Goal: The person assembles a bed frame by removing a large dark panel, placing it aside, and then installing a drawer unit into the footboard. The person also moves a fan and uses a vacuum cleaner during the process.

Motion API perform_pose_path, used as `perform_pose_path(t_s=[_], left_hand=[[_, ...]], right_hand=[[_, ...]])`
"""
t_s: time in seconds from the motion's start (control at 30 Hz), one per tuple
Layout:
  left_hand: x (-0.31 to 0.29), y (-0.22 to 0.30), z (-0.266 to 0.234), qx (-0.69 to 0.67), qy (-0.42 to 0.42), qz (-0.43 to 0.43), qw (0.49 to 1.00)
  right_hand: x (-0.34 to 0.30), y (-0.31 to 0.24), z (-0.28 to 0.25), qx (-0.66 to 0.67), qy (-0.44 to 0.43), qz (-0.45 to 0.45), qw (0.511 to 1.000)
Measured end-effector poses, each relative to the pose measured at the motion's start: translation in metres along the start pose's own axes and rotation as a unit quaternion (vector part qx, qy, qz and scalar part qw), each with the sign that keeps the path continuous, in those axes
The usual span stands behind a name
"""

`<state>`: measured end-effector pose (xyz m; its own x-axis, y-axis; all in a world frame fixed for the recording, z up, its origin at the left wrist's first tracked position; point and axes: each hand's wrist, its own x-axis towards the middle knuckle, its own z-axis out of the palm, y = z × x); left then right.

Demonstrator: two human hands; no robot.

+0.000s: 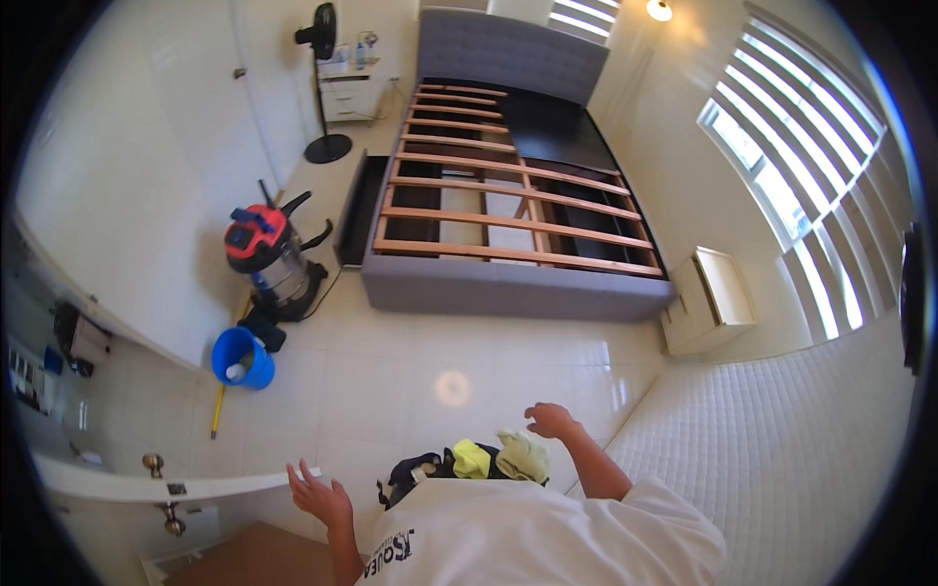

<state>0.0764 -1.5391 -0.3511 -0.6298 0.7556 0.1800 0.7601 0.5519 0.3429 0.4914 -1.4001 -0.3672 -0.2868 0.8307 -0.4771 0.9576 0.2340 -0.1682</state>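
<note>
here, left hand (321,499) is spread beside door (239,486), right hand (551,420) loosely curled.

My feed's got the bed frame (518,286) straight ahead, vacuum (278,269) and bucket (232,349) to its left, mattress (733,430) nearer on the right. Up close, cloths (471,459) sit between the left hand (322,498), by the door (239,485), and the right hand (552,421).

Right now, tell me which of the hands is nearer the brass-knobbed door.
Left. The left hand is beside the free edge of the door, contact unclear; the right hand is farther right, well away.
</note>
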Motion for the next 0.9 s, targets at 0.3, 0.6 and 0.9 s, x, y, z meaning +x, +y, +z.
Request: perform_pose_path(t_s=[0.3, 0.6, 0.9], left_hand=[[0.119, 0.181, 0.068, -0.037, -0.06, 0.225, 0.972], [0.23, 0.378, 0.156, -0.095, -0.079, 0.32, 0.939], [0.249, 0.688, 0.211, -0.163, -0.155, 0.579, 0.784]], right_hand=[[0.007, 0.122, -0.005, 0.174, 0.03, 0.158, 0.972], [0.037, 0.221, -0.028, 0.316, 0.078, 0.307, 0.894], [0.01, 0.266, 0.099, 0.553, 0.017, 0.491, 0.673]])
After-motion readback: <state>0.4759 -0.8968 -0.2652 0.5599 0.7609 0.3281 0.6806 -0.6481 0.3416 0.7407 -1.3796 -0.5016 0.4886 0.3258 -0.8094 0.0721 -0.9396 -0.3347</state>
